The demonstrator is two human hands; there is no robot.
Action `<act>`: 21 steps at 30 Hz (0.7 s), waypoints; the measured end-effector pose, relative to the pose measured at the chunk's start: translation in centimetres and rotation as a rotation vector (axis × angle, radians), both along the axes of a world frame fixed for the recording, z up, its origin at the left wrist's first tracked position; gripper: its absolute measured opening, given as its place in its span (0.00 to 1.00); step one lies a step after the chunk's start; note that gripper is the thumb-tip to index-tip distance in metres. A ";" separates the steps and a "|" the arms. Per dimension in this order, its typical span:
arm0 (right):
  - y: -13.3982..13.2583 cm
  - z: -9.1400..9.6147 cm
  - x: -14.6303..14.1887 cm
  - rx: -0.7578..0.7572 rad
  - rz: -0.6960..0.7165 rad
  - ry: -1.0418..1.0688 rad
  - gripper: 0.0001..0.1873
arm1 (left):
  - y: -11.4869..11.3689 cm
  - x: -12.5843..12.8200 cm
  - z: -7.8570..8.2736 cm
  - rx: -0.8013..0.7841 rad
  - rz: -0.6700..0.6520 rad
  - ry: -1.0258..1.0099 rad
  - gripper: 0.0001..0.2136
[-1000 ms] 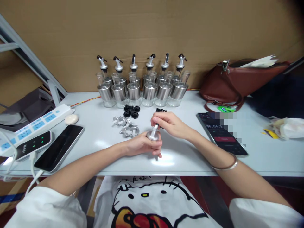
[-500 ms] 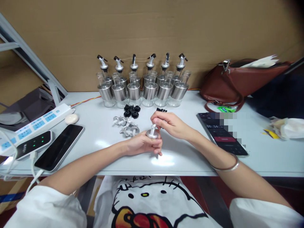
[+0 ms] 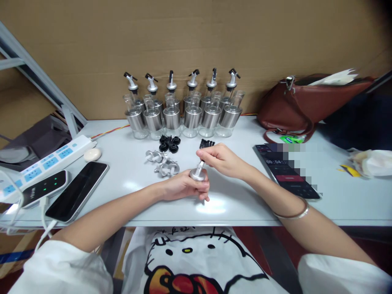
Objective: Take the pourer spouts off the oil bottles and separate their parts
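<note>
My left hand is closed around a silver pour spout, its round flange facing up between thumb and fingers. At the spout's upper tip, my right hand pinches a small black piece, mostly covered by the fingers. Just behind that hand lie several small black flip caps in a row. To the left, more silver pour spouts lie on the table, with black stoppers grouped behind them.
Two rows of glass-and-steel bottles stand at the back; the rear ones carry spouts. On the left are a phone, a Wi-Fi device and a power strip. Another phone and a brown handbag are right.
My right hand has shifted slightly right and tilted, still at the spout's tip. The spout now leans more to the right in my left hand.
</note>
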State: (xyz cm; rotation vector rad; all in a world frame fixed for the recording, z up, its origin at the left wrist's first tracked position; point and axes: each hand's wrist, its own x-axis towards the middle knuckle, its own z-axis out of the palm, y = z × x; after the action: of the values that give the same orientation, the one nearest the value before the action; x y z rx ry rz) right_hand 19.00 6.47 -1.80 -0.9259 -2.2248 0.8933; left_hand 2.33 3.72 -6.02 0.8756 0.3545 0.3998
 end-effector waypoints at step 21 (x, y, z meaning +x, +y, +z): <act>4.0 -0.4 4.8 -0.069 -0.171 -0.185 0.08 | -0.1 0.1 -0.1 0.014 0.011 -0.037 0.12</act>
State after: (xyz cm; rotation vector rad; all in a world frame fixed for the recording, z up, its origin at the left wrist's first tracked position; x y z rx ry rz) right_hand 23.78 10.49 -2.23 -1.2564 -2.2363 0.8394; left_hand 2.39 3.64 -6.07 0.8792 0.3229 0.4282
